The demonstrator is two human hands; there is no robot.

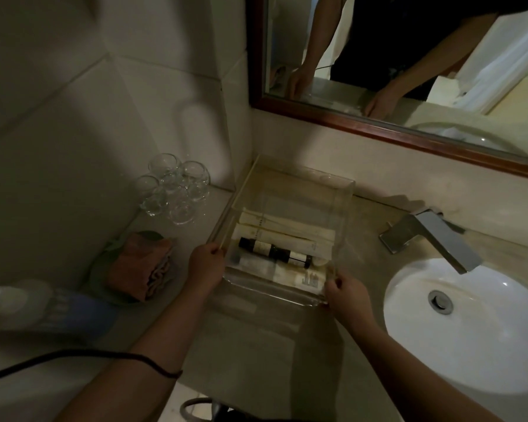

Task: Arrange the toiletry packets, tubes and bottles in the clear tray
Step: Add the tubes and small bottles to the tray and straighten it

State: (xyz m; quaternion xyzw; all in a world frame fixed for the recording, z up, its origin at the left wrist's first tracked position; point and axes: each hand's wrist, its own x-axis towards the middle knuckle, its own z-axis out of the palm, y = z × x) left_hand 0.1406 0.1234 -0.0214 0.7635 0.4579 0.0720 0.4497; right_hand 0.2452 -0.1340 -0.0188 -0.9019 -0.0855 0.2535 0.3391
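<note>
Clear tray (290,190) sits on the counter (256,345) beside the sink (485,336), holding packets (287,229) and dark bottles (275,254). The left hand (206,264) grips its near-left corner and the right hand (345,289) pinches its near-right corner. The tray is probably stiff, light and slick, and the bottles may roll.

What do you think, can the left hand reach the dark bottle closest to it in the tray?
Probably yes, if it lets go first. The left hand grips the left edge of the tray, right beside that dark bottle. The tray is open on top and nothing covers the bottle.
</note>
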